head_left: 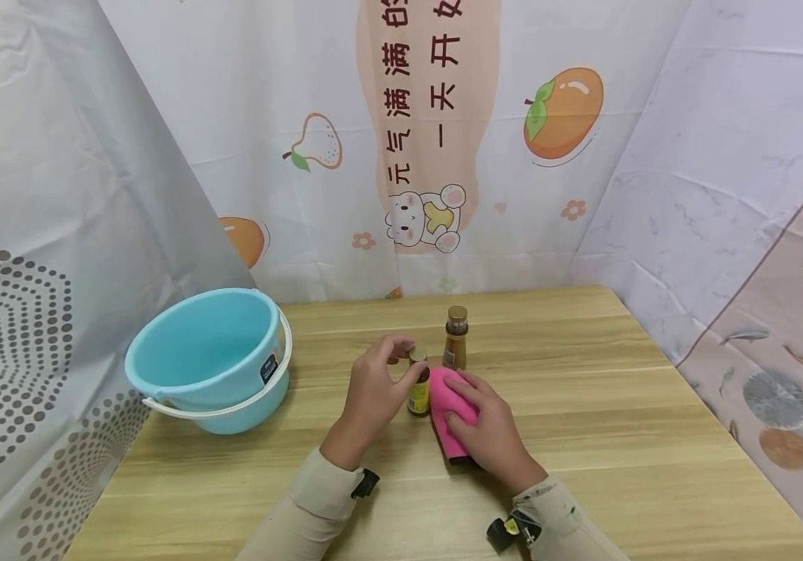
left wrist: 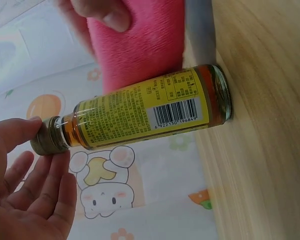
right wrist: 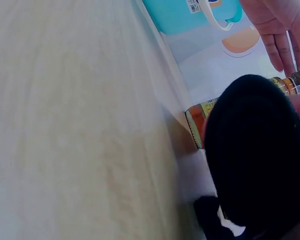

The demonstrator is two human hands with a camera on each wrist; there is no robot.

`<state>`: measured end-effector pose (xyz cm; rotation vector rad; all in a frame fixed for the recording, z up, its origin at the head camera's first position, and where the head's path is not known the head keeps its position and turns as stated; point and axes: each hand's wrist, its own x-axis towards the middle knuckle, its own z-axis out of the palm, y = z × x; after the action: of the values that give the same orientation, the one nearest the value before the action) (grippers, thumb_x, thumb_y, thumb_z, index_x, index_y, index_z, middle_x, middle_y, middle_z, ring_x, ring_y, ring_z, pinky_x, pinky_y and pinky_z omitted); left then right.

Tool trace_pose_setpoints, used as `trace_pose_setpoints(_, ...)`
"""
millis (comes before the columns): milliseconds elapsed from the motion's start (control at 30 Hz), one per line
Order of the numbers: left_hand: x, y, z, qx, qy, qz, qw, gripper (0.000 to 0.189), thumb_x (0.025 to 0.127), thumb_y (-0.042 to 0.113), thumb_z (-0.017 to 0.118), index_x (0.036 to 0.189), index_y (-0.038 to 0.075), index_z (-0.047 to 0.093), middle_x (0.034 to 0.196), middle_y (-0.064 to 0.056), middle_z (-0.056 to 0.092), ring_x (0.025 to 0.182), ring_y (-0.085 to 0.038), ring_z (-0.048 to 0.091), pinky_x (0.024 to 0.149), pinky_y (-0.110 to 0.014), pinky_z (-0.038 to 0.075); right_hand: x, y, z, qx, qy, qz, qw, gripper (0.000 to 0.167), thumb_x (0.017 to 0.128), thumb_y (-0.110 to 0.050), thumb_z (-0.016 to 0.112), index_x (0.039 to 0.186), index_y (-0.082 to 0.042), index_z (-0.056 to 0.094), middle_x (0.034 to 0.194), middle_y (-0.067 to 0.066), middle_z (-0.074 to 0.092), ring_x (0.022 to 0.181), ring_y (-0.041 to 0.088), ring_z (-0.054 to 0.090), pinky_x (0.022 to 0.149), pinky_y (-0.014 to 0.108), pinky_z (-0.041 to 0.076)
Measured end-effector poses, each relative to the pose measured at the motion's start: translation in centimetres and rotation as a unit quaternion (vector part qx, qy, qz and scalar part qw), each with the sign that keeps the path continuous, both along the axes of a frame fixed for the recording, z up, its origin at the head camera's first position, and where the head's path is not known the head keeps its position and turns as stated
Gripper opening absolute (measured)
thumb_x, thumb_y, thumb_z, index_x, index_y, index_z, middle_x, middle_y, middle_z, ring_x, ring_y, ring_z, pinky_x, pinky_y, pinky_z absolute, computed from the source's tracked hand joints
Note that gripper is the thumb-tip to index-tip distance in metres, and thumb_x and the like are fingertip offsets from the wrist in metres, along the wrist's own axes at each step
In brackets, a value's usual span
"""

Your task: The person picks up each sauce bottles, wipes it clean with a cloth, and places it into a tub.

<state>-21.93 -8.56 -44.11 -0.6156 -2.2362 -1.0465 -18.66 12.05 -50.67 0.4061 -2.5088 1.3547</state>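
Note:
A small glass bottle [head_left: 419, 399] with a yellow label, amber liquid and a gold-brown cap [left wrist: 49, 137] stands upright on the table. My left hand [head_left: 376, 380] pinches that cap between thumb and fingertips, its other fingers loosely curled below in the left wrist view. With my right hand [head_left: 487, 425] I grip a folded pink plush cloth [head_left: 449, 432] against the bottle's right side. The cloth's dark end [right wrist: 255, 155] fills much of the right wrist view and hides part of the bottle. Just behind stands a second brown bottle [head_left: 455, 343] with a gold cap.
A light blue bucket [head_left: 198, 399] with a white handle stands at the table's left side. Wood-grain tabletop [head_left: 619, 421] extends to the right of my hands. A printed curtain [head_left: 289, 218] hangs along the back edge, with more sheets at both sides.

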Motion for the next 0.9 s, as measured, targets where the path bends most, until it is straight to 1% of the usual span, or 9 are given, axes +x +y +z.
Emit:
trace_pose_setpoints(100,0.05,0.08,0.12,0.0,-0.003,-0.007,1.0,0.031,0.09,0.017,0.083,0.115,0.008,0.068,0.105,-0.002,0.074,0.093,-0.011,0.072,0.083,-0.03,0.063,0.03,0.08,0.07,-0.026,0.029,0.008,0.9992,0.055,0.087,-0.011,0.081,0.139,-0.022,0.067,0.152,0.012,0.055,0.134,0.031,0.058,0.096,0.043,0.06)
trace_pose_setpoints(233,0.11,0.19,0.24,0.003,-0.013,-0.02,0.9997,0.028,0.091,0.015,0.081,0.115,0.009,0.067,0.106,-0.004,0.076,0.094,-0.012,0.073,0.085,-0.029,0.063,0.05,0.19,0.24,-0.052,0.055,0.018,0.997,0.055,0.089,-0.011,0.081,0.141,-0.021,0.065,0.154,0.011,0.053,0.134,0.03,0.058,0.096,0.036,0.06)
trace_pose_setpoints(333,0.09,0.23,0.23,0.004,-0.014,-0.032,0.9994,0.027,0.092,0.013,0.08,0.115,0.008,0.067,0.106,-0.007,0.076,0.095,-0.014,0.073,0.085,-0.03,0.063,0.11,0.27,0.34,-0.069,0.066,0.026,0.9951,0.056,0.091,-0.011,0.08,0.143,-0.022,0.064,0.157,0.01,0.05,0.135,0.029,0.057,0.1,0.029,0.057)
trace_pose_setpoints(433,0.08,0.27,0.2,0.004,-0.011,-0.04,0.9991,0.027,0.092,0.012,0.079,0.116,0.005,0.067,0.107,-0.006,0.076,0.096,-0.017,0.074,0.085,-0.031,0.063,0.14,0.29,0.37,-0.086,0.074,0.034,0.993,0.057,0.091,-0.011,0.08,0.144,-0.022,0.062,0.159,0.011,0.048,0.138,0.029,0.055,0.102,0.02,0.052)
trace_pose_setpoints(533,0.11,0.29,0.17,0.005,-0.008,-0.045,0.9989,0.028,0.092,0.011,0.079,0.116,0.004,0.067,0.108,-0.007,0.076,0.096,-0.02,0.075,0.085,-0.032,0.064,0.11,0.24,0.32,-0.095,0.077,0.041,0.9916,0.058,0.091,-0.011,0.08,0.145,-0.022,0.061,0.16,0.012,0.046,0.14,0.03,0.053,0.104,0.016,0.049)
trace_pose_setpoints(600,0.14,0.28,0.19,0.006,-0.007,-0.046,0.9989,0.027,0.092,0.011,0.079,0.115,0.005,0.067,0.108,-0.007,0.076,0.096,-0.019,0.075,0.085,-0.031,0.064,0.08,0.16,0.25,-0.093,0.077,0.042,0.9918,0.058,0.092,-0.012,0.08,0.146,-0.023,0.061,0.159,0.012,0.047,0.14,0.03,0.052,0.104,0.016,0.048)
trace_pose_setpoints(667,0.17,0.26,0.19,0.005,-0.005,-0.045,0.999,0.027,0.091,0.011,0.079,0.115,0.006,0.067,0.107,-0.008,0.076,0.096,-0.018,0.075,0.085,-0.031,0.064,0.02,0.1,0.11,-0.086,0.076,0.04,0.9926,0.058,0.092,-0.011,0.08,0.146,-0.023,0.061,0.158,0.012,0.048,0.14,0.03,0.053,0.105,0.019,0.049)
trace_pose_setpoints(800,0.17,0.19,0.16,0.003,-0.006,-0.042,0.9991,0.026,0.092,0.011,0.079,0.115,0.007,0.067,0.107,-0.007,0.076,0.097,-0.016,0.075,0.086,-0.03,0.064,-0.06,0.04,-0.12,-0.071,0.071,0.033,0.9944,0.058,0.091,-0.01,0.08,0.145,-0.02,0.061,0.155,0.012,0.051,0.136,0.03,0.057,0.104,0.031,0.054)
trace_pose_setpoints(900,0.16,0.14,0.15,0.004,-0.012,-0.042,0.999,0.026,0.093,0.011,0.078,0.116,0.007,0.067,0.107,-0.008,0.076,0.098,-0.016,0.075,0.087,-0.03,0.063,-0.12,0.05,-0.12,-0.06,0.053,0.028,0.9964,0.056,0.091,-0.01,0.079,0.143,-0.018,0.063,0.153,0.011,0.054,0.133,0.03,0.059,0.102,0.039,0.057)
